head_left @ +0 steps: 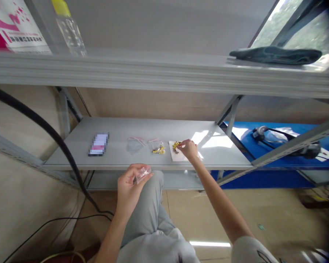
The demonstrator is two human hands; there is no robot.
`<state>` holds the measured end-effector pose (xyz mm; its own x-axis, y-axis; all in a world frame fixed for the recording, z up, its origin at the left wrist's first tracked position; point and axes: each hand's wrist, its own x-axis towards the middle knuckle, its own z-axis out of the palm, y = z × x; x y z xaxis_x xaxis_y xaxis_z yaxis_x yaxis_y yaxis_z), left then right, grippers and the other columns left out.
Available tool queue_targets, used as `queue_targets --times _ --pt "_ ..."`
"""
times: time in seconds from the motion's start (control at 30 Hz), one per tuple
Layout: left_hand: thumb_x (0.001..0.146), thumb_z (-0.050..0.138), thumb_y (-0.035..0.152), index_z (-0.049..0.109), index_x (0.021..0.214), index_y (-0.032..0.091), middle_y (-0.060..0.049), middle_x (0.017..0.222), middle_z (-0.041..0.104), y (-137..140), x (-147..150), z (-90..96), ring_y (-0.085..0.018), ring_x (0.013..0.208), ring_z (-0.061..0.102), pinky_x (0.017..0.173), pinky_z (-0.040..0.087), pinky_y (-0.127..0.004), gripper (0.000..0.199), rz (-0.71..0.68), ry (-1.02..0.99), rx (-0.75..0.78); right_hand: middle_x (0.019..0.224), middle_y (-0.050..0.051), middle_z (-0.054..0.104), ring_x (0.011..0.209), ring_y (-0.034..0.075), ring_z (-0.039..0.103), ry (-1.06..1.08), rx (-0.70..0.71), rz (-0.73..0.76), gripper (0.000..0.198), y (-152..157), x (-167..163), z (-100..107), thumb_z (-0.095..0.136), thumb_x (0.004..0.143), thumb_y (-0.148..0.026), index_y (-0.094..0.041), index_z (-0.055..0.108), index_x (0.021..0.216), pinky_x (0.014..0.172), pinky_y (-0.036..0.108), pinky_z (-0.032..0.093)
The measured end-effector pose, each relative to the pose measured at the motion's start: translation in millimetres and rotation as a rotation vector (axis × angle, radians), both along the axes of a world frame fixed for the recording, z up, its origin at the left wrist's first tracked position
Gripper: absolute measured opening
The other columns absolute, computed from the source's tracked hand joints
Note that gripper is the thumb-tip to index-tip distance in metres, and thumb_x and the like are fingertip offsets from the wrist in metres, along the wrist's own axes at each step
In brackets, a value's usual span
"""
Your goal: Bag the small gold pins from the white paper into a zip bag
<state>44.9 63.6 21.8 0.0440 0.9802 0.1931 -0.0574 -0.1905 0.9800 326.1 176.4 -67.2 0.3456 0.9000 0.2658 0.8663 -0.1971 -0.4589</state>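
Observation:
My left hand (131, 180) holds a small clear plastic bag (142, 173) in front of the shelf edge, above my knee. My right hand (189, 149) reaches onto the grey shelf (120, 160) and pinches small gold parts (176, 146) that lie on a white sheet (179, 155). To the left of the sheet lies a clear zip bag with gold parts (158, 148) inside. Further left lies another clear bag (134, 144) that looks empty.
A phone (99, 144) lies on the shelf's left part. A thick black cable (57, 140) runs down past the shelf's left corner. The upper shelf carries a clear bottle (70, 31) and a dark cloth (275, 55). A blue surface (285, 153) with a dark device stands to the right.

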Motion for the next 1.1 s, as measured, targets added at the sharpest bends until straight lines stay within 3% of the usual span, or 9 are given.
queue_targets --times 0.1,0.2,0.3,0.37,0.5,0.6,0.8,0.93,1.1 --pt "0.069 0.071 0.019 0.045 0.058 0.017 -0.005 0.088 0.067 1 3 -6.1 -0.018 0.088 0.065 0.081 0.050 -0.029 0.028 -0.007 0.050 0.095 0.092 0.006 0.066 0.082 0.017 0.060 0.092 0.101 0.153 0.021 -22 -23 39 0.065 0.075 -0.039 -0.019 0.071 0.076 0.078 0.030 0.045" --pt "0.071 0.069 0.018 0.046 0.059 0.017 -0.005 0.089 0.067 2 8 -9.9 -0.018 0.088 0.065 0.079 0.051 -0.028 0.026 -0.026 0.100 0.146 0.094 0.006 0.065 0.085 0.017 0.061 0.368 0.288 0.505 0.020 -55 -56 85 0.067 0.076 -0.039 -0.019 0.071 0.079 0.078 0.030 0.047" --pt "0.071 0.068 0.020 0.046 0.056 0.017 -0.004 0.086 0.068 1 13 -10.0 -0.017 0.083 0.065 0.076 0.050 -0.027 0.027 -0.026 0.182 0.188 0.097 0.005 0.063 0.092 0.016 0.060 0.465 0.275 0.795 0.014 -86 -85 121 0.070 0.074 -0.034 -0.020 0.070 0.077 0.084 0.030 0.047" --pt "0.072 0.067 0.021 0.047 0.055 0.017 -0.004 0.083 0.068 0 14 -9.0 -0.017 0.080 0.064 0.074 0.049 -0.026 0.026 -0.020 0.224 0.208 0.098 0.004 0.063 0.093 0.015 0.059 0.460 0.218 0.893 0.012 -99 -98 133 0.071 0.074 -0.033 -0.020 0.070 0.077 0.084 0.031 0.046" --pt "0.073 0.063 0.021 0.058 0.060 0.019 -0.005 0.082 0.069 0 10 -7.3 -0.019 0.083 0.064 0.075 0.048 -0.028 0.014 -0.026 0.315 0.214 0.096 0.002 0.064 0.091 0.017 0.059 0.306 0.147 0.888 0.012 -106 -106 129 0.072 0.072 -0.037 -0.025 0.072 0.075 0.085 0.035 0.045" --pt "0.071 0.065 0.021 0.068 0.067 0.023 -0.003 0.081 0.071 1 7 -8.6 -0.021 0.081 0.065 0.090 0.044 -0.036 0.005 -0.001 0.367 0.220 0.094 0.001 0.066 0.091 0.019 0.059 0.274 0.119 0.805 0.011 -105 -109 118 0.072 0.071 -0.040 -0.029 0.072 0.073 0.083 0.037 0.045" --pt "0.070 0.065 0.018 0.073 0.082 0.028 -0.002 0.085 0.073 2 4 -18.2 -0.021 0.080 0.066 0.102 0.036 -0.041 0.018 0.094 0.435 0.282 0.096 0.003 0.066 0.089 0.022 0.060 0.283 0.116 0.610 0.009 -111 -125 96 0.069 0.075 -0.036 -0.028 0.072 0.072 0.081 0.041 0.046" --pt "0.072 0.062 0.016 0.073 0.087 0.028 -0.003 0.087 0.073 4 2 -21.7 -0.021 0.081 0.066 0.100 0.037 -0.041 0.022 0.078 0.510 0.361 0.105 0.005 0.063 0.097 0.021 0.057 0.201 0.083 0.691 0.018 -118 -132 85 0.054 0.087 -0.027 -0.026 0.072 0.084 0.087 0.040 0.045" --pt "0.070 0.060 0.012 0.073 0.088 0.028 -0.004 0.088 0.073 11 2 -30.7 -0.023 0.081 0.067 0.096 0.041 -0.041 0.028 -0.023 0.536 0.334 0.119 0.008 0.056 0.112 0.021 0.051 0.216 -0.057 0.833 0.025 -123 -122 89 0.045 0.092 -0.031 -0.024 0.070 0.095 0.095 0.040 0.041"
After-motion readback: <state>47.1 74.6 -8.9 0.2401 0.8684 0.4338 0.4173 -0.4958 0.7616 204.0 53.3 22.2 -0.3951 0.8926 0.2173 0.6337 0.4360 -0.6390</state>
